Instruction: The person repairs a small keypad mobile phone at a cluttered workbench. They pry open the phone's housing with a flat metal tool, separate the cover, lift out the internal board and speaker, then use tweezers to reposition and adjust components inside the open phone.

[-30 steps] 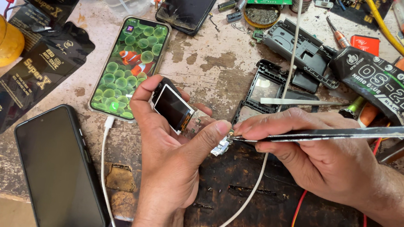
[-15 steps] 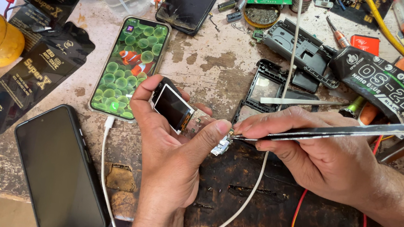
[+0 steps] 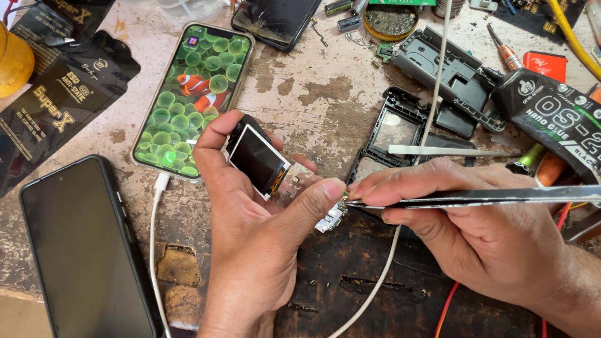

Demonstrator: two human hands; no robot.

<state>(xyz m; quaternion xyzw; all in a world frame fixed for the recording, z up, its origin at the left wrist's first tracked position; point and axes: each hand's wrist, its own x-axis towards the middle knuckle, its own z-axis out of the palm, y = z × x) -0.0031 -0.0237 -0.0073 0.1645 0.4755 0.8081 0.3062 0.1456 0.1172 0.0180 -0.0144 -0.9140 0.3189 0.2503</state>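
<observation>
two hands (image 3: 252,216) hold small display module (image 3: 257,159), long axis slanting down-right toward tweezers (image 3: 503,197).

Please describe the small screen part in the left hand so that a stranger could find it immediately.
On the worn workbench, right of the lit phone, the left hand holds a small display module. It alone is dark, tiny, and lifted off the bench.

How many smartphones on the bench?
3. A lit phone showing fish wallpaper, cable plugged in, lies above the left hand. A dark phone sits bottom left. A cracked phone lies at the top centre. More may hide under clutter.
</observation>
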